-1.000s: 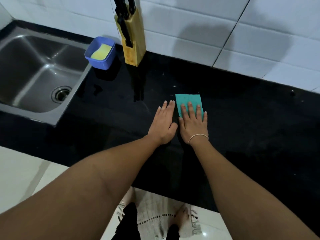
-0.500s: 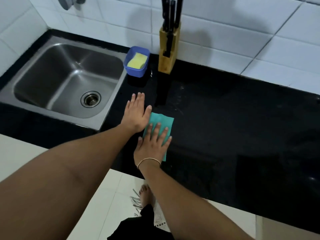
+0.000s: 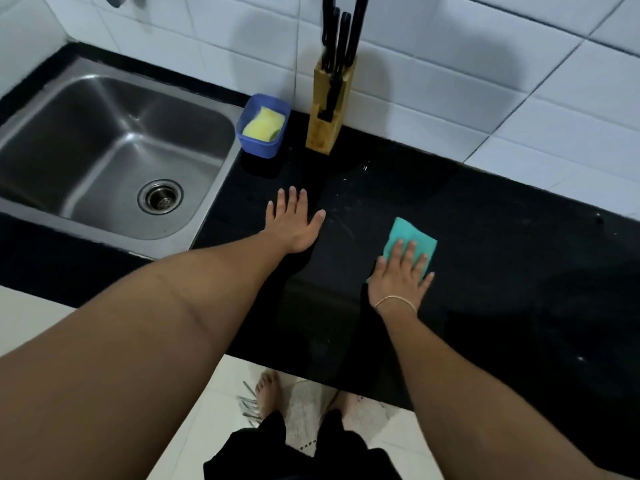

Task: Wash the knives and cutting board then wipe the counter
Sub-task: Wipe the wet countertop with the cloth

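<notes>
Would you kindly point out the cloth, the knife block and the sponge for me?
cloth (image 3: 414, 233), head view, on its bare upper part above the fingers.
knife block (image 3: 327, 109), head view, on its wooden front face.
sponge (image 3: 262, 125), head view, on its yellow top.

Dim, soft-focus wide-angle view; faint glare on the sink (image 3: 86, 109), broad shadows on the wall tiles (image 3: 433, 64).

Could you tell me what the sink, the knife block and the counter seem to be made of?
Sink: looks like brushed stainless steel, grey with soft glints. Knife block: pale wood, perhaps bamboo, matt yellowish faces. Counter: polished black stone, probably granite, since it reflects dimly.
</notes>
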### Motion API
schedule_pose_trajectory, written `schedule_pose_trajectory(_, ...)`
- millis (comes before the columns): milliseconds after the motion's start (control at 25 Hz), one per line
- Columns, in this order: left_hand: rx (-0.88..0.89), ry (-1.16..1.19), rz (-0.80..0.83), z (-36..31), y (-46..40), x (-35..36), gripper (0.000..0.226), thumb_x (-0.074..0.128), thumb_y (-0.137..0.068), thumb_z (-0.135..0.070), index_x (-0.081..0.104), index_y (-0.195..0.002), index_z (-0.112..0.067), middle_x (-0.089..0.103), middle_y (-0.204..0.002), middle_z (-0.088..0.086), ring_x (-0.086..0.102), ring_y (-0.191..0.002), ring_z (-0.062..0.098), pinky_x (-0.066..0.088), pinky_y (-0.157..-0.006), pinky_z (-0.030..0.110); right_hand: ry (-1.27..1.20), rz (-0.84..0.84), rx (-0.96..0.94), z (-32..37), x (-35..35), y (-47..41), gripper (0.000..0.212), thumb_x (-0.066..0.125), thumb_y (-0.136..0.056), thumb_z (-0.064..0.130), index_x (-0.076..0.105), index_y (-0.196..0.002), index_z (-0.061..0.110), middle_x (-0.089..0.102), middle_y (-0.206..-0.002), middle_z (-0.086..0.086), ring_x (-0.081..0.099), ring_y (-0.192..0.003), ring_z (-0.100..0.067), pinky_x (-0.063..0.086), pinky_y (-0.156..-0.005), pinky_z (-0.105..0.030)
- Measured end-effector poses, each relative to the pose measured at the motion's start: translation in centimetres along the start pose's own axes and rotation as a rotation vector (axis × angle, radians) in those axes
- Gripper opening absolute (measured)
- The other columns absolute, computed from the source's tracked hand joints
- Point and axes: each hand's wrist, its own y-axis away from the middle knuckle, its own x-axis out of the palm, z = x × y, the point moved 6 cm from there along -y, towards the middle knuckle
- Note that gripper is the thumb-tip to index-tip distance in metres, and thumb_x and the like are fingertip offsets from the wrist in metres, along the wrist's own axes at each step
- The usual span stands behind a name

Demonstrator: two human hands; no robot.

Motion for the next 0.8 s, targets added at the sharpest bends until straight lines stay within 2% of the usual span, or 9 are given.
schedule_pose_trajectory(160, -0.049, -0.098, -0.048, 0.4, -1.4, 1.4, 0.094, -0.004, -0.085, -0.079, -0.016, -0.156, -0.019, -0.028, -0.162, 0.004, -0.03, -0.148, 0.028, -0.019, -0.116, 0.051, -0.01, -0.027, 0.116, 3.0, -1.1, -8.2, 0.062, 0.01, -0.102, 0.048, -0.002, -0.158, 0.025, -0.01, -0.165, -0.006, -0.013, -0.15, -0.038, -0.008, -0.117, -0.062)
schedule_pose_trajectory(280, -0.03, -0.086, -0.165, 0.6, -1.3, 1.6, 0.102, -0.013, -0.078, -0.084, -0.012, -0.158, -0.021, -0.023, -0.165, 0.003, -0.028, -0.149, 0.026, -0.019, -0.116, 0.05, 0.022, -0.07, -0.001, 8.4, -2.6, -15.7, 0.061, 0.013, -0.102, 0.047, 0.007, -0.158, 0.024, -0.004, -0.166, -0.008, -0.008, -0.15, -0.04, -0.008, -0.117, -0.062)
schedule_pose_trajectory(400, -0.031, -0.11, -0.246, 0.8, -1.5, 2.0, 0.1, -0.013, -0.08, -0.082, -0.005, -0.159, -0.021, -0.016, -0.166, 0.002, -0.023, -0.151, 0.025, -0.017, -0.117, 0.048, 0.031, -0.049, -0.095, 15.0, -2.0, -20.7, 0.062, 0.014, -0.101, 0.047, 0.008, -0.158, 0.024, -0.002, -0.166, -0.007, -0.008, -0.15, -0.041, -0.009, -0.116, -0.062)
schedule_pose_trajectory(520, -0.04, -0.115, -0.296, 0.4, -1.3, 1.8, 0.095, -0.008, -0.085, -0.079, 0.0, -0.16, -0.02, -0.011, -0.167, 0.002, -0.017, -0.152, 0.026, -0.012, -0.119, 0.049, 0.083, -0.036, -0.241, 18.2, -1.2, -21.1, 0.062, 0.013, -0.101, 0.048, 0.007, -0.158, 0.025, -0.003, -0.166, -0.007, -0.007, -0.149, -0.042, -0.009, -0.116, -0.061)
schedule_pose_trajectory(640, -0.064, -0.113, -0.295, 0.1, -1.2, 1.4, 0.093, -0.005, -0.086, -0.077, 0.0, -0.16, -0.02, -0.01, -0.168, 0.002, -0.016, -0.153, 0.026, -0.01, -0.121, 0.051, 0.123, -0.037, -0.375, 17.5, -0.7, -18.5, 0.06, 0.012, -0.102, 0.045, 0.005, -0.158, 0.025, -0.004, -0.166, -0.007, -0.006, -0.15, -0.04, -0.007, -0.118, -0.059)
schedule_pose_trajectory(800, -0.126, -0.061, -0.201, 0.0, -1.6, 1.2, 0.087, 0.0, -0.088, -0.073, -0.007, -0.159, -0.023, -0.017, -0.166, -0.002, -0.023, -0.151, 0.022, -0.015, -0.119, 0.049, 0.123, 0.002, -0.444, 16.4, 0.2, -12.5, 0.06, 0.012, -0.104, 0.046, 0.0, -0.158, 0.023, -0.006, -0.166, -0.007, -0.007, -0.15, -0.038, -0.005, -0.12, -0.056)
